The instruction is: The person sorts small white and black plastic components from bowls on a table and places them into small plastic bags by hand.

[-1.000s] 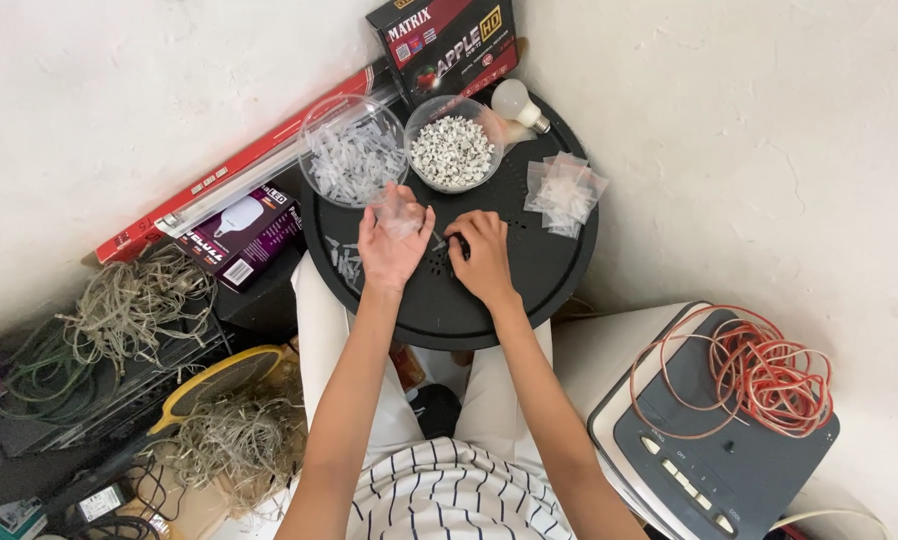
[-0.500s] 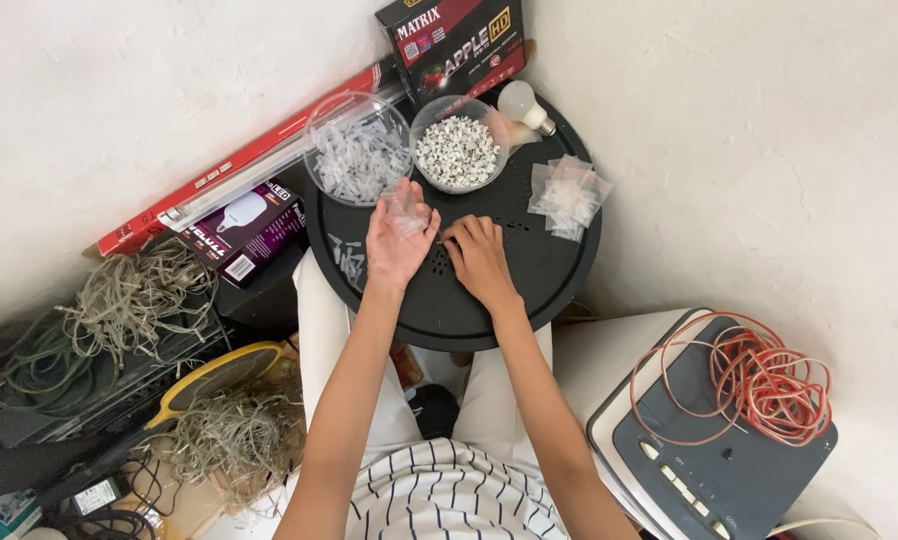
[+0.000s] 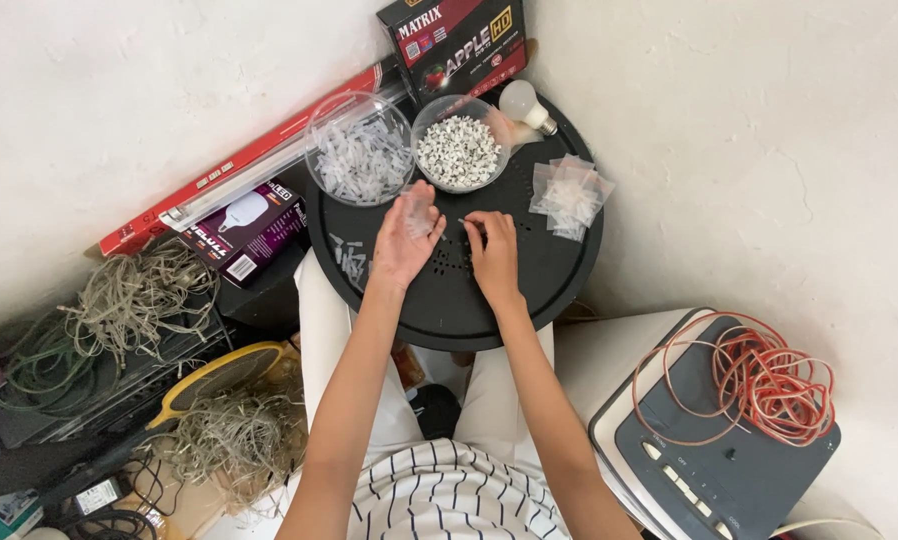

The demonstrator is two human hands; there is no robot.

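Near the tabletop's (image 3: pixel 529 300) far left edge I see a bowl of clear bags (image 3: pixel 359 158). Just in front of it, my left hand (image 3: pixel 405 240) holds a small clear bag (image 3: pixel 419 207), fingers curled round it. My right hand (image 3: pixel 493 253) rests mid-tabletop, fingertips pinched narrow (on what, I cannot tell). A bowl of white clips (image 3: pixel 458 152) sits at the far edge, loose bags (image 3: pixel 570 194) toward the right edge.

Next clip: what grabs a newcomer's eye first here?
Two bare hands meet mid-picture over a round black tray: the left hand holds a small clear bag, and the right hand pinches something tiny. Behind them stand two clear bowls, one of clear bags, one of small white pieces. A coil of orange cable lies at lower right.
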